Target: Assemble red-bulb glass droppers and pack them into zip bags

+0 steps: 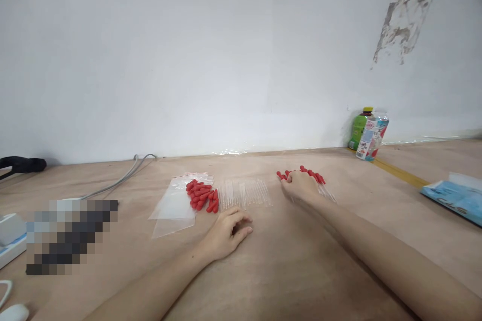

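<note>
My left hand (pixel 226 230) rests on the table with fingers loosely curled, holding nothing, just below a row of clear glass dropper tubes (pixel 244 193). A pile of red rubber bulbs (pixel 201 194) lies left of the tubes, beside clear plastic bags (pixel 175 205). My right hand (pixel 300 185) reaches farther out and lies on a group of assembled droppers with red bulbs (pixel 314 175); its fingers are bent over them, and whether it grips one is hidden.
A green bottle (pixel 359 128) and a printed pouch (pixel 372 138) stand at the wall, far right. A blue packet (pixel 455 198) lies at the right edge. Grey cable (pixel 124 175) and white devices (pixel 11 235) occupy the left.
</note>
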{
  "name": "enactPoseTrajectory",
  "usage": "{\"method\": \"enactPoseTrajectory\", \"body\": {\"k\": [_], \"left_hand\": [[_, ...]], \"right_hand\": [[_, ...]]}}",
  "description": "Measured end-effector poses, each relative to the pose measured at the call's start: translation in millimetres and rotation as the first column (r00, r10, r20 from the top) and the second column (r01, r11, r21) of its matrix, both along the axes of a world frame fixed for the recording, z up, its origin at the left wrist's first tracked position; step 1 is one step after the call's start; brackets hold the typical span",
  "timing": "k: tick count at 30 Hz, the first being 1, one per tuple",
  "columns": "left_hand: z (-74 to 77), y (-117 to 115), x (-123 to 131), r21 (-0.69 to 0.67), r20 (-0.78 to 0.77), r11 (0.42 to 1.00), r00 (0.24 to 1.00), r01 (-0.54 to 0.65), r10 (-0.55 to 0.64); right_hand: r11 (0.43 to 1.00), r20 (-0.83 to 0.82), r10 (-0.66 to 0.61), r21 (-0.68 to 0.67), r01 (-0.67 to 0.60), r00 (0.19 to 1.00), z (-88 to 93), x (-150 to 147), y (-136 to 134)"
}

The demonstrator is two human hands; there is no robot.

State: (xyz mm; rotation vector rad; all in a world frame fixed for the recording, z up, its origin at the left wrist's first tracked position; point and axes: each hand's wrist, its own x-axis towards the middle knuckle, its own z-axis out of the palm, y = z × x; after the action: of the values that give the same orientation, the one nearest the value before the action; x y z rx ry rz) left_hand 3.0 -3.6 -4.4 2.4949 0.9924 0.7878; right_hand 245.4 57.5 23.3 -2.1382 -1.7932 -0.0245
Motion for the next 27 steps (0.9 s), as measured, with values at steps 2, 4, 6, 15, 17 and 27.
{"method": "enactPoseTrajectory", "body": {"k": [2,4,6,15,17,27], "left_hand": [[-0.1,0.1,-0.3,0.000,0.000,1.000,1.000,0.001,-0.001],[0.2,-0.2,-0.4,-0.001,-0.003,1.000,1.000,0.002,-0.002],[0.6,-0.5,-0.3,-0.009,-0.001,1.000,1.000,0.007,-0.007],[1.1,0.2,0.1,0.003,-0.011,1.000,1.000,0.019,-0.019],[0.4,-0.7,0.9,0.007,-0.021,1.000,0.999,0.029,-0.029],[9.1,19.3,-24.1,0.535,-0.063,0.709,0.816,-0.459,0.575]], "right_hand": [[1.000,0.062,-0.015,0.007,0.014,0.998,-6.8,-6.5,6.2],[1.000,0.090,-0.022,0.002,0.022,0.996,-12.2,-9.1,10.6],[1.000,0.101,-0.020,-0.014,0.021,0.995,-14.9,-8.8,12.3],[0.995,0.094,0.094,-0.044,-0.091,0.991,-9.1,-31.7,8.0],[0.991,0.066,0.100,-0.092,-0.093,0.993,-8.4,-41.0,11.5],[0.970,-0.048,0.109,-0.212,-0.117,0.993,-3.9,-54.0,17.3]]}}
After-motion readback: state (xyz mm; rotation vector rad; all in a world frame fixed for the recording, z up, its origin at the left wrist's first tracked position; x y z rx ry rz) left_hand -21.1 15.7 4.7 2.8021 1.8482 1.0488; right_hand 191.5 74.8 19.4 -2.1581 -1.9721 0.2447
